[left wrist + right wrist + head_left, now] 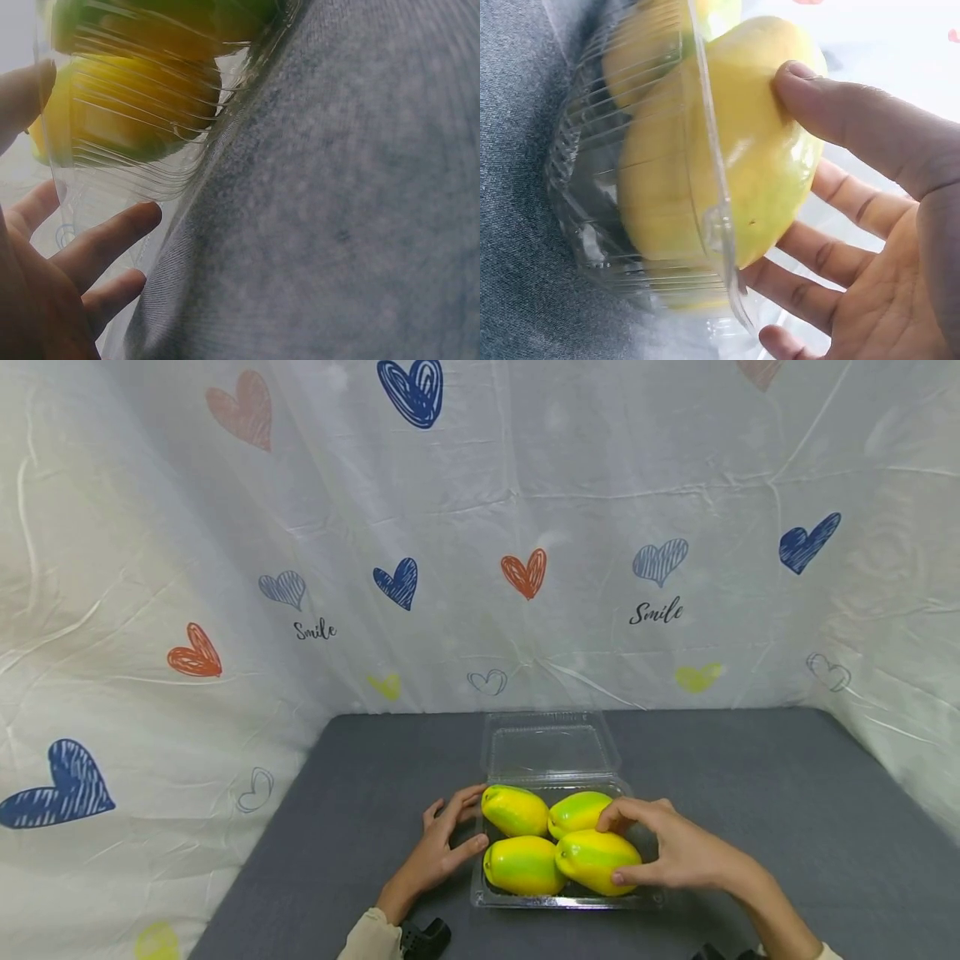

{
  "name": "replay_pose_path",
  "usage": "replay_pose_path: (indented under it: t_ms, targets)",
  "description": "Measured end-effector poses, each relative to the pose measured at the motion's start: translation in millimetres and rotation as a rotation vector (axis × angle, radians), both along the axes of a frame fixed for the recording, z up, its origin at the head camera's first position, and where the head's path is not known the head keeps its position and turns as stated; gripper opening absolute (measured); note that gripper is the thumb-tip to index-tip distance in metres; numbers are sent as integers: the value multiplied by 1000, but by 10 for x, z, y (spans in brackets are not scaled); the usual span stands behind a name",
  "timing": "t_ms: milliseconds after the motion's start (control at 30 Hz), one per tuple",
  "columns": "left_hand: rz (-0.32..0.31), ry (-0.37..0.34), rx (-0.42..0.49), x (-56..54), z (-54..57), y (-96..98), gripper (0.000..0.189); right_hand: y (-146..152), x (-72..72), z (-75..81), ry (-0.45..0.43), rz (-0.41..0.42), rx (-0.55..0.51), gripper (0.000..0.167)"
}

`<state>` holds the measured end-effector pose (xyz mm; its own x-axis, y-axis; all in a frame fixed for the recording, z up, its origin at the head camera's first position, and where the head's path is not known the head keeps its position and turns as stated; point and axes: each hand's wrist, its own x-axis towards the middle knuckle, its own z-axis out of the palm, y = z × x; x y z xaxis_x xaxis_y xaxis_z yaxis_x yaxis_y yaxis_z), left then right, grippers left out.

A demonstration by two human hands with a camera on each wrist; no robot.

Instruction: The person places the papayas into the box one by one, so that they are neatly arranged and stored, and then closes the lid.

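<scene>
A clear plastic clamshell box (517, 902) sits on the table with its lid (551, 750) folded back, away from me. Several yellow-green mangoes lie inside in two rows. My right hand (686, 852) holds the front right mango (592, 862), thumb on the near side and fingers on the far side. In the right wrist view, that mango (742, 142) rises above the box's rim. My left hand (438, 852) is at the box's left side, fingers spread and fairly straight, by the rear left mango (516, 811) and the front left mango (523, 866). The rear right mango (579, 812) is partly covered.
Dark grey cloth (390, 760) covers the table around the box. A white curtain (450, 635) printed with hearts hangs behind the table and along both sides. A black wrist mount (426, 939) shows by my left sleeve.
</scene>
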<state>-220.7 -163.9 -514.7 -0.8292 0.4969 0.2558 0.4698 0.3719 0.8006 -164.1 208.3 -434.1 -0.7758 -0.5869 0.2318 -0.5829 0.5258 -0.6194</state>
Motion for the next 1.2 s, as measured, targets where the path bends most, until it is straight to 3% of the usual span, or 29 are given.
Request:
replay_pose_path:
  t_ms: [600, 1200]
  targets:
    - [4, 3, 6, -12, -29, -7, 65, 24, 2, 12, -102, 20, 7, 42]
    - [-7, -11, 24, 1, -20, -4, 65, 25, 4, -13, -50, 10, 57, 39]
